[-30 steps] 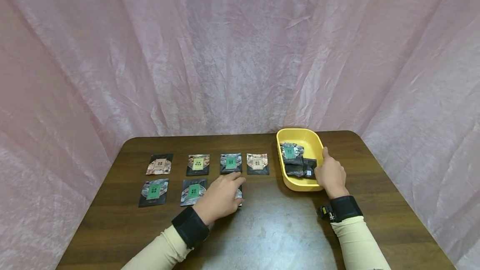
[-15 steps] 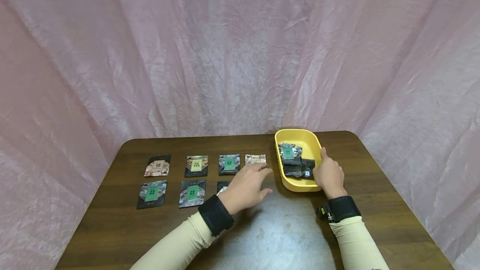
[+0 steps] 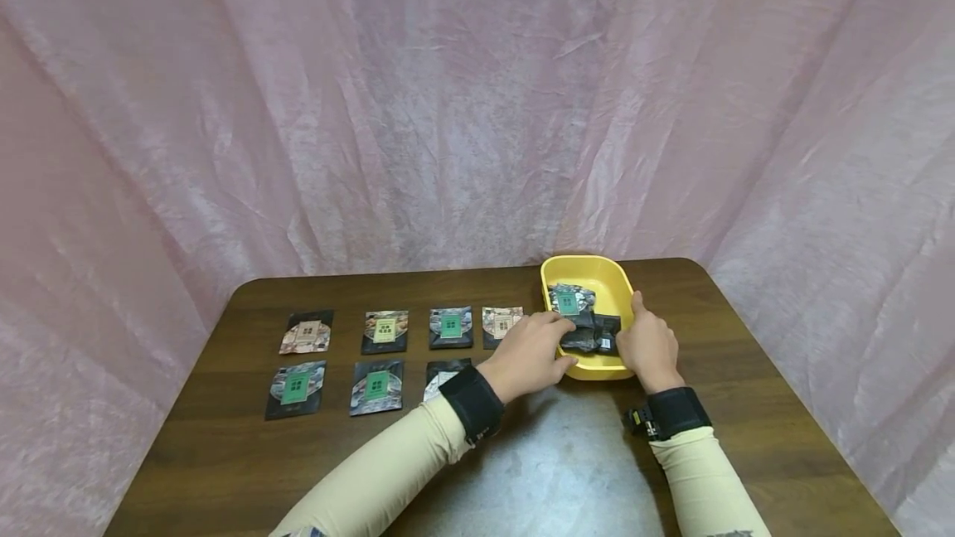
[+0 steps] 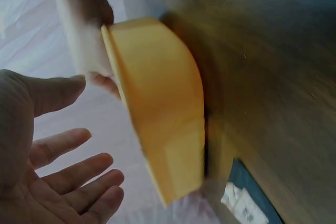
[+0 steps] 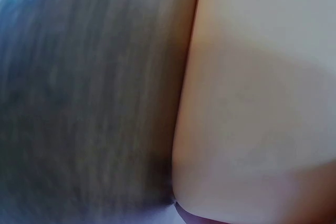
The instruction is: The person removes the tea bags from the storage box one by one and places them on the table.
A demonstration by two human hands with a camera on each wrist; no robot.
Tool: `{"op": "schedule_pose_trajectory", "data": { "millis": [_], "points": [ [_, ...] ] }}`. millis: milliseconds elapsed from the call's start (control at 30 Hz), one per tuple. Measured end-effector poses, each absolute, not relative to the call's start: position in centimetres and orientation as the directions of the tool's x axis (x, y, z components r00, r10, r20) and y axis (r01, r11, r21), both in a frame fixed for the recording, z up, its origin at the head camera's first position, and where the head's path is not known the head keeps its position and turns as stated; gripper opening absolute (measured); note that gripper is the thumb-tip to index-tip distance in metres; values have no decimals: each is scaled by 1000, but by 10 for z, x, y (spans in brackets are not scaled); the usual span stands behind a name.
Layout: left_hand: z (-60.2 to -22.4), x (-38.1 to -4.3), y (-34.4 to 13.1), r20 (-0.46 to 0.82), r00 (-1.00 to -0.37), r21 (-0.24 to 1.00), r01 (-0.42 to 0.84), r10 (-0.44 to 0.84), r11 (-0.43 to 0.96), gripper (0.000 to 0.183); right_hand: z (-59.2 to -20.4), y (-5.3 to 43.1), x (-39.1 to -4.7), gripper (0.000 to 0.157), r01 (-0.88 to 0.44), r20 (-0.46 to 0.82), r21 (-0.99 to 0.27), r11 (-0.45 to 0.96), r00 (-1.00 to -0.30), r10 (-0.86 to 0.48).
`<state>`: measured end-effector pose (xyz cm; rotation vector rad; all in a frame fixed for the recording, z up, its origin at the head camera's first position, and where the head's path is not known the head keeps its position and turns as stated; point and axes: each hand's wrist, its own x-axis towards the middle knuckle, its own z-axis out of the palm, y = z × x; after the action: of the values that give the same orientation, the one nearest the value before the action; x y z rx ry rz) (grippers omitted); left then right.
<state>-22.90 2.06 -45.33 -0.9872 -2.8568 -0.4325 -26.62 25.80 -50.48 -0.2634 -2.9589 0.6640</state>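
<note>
Yellow bin (image 3: 610, 287), long axis pointing away, slightly leftward; left hand (image 3: 526, 355) spread nearby, right hand (image 3: 649, 350) pinching it

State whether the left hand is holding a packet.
No: the left wrist view shows the left hand with thumb and fingers apart, holding nothing.

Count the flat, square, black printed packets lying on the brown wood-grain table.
7: far row, from left, first packet, second, third, fourth; near row, fifth, sixth, seventh, partly behind the left arm. More may be hidden there.
</note>
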Motion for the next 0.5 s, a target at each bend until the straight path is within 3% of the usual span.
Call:
{"op": "schedule_pose_trajectory", "data": {
  "millis": [500],
  "points": [
    [-476,-278,66,147,-810,190,586,568,788,43,-506,260,-265,83,163,49,-443,882,-978,205]
  ]
}}
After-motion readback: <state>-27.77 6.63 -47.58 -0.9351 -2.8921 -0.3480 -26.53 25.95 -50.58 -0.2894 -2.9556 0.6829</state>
